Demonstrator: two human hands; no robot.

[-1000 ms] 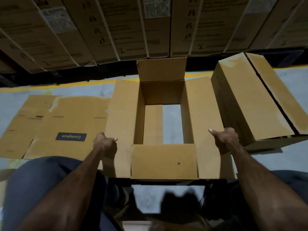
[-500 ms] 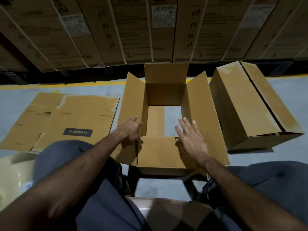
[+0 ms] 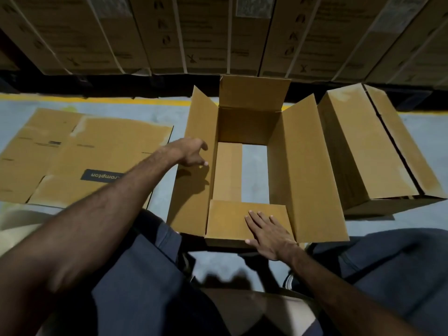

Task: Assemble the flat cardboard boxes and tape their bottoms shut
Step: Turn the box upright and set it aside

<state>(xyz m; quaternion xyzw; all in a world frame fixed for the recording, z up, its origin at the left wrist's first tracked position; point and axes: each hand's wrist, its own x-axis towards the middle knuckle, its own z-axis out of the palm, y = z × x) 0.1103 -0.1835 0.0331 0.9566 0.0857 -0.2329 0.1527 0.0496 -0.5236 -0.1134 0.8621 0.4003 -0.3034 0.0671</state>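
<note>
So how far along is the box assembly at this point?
Done: one taped box lies at right. In hand: the open box, right hand pressing the near flap flat, left hand touching the left flap. Left: remaining flaps, tape, and the flat cardboard.

Grey floor with yellow line; strapped cartons stacked behind; blue trousers.

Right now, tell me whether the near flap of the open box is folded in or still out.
Folded in. The near flap lies flat, right hand pressing it.
</note>
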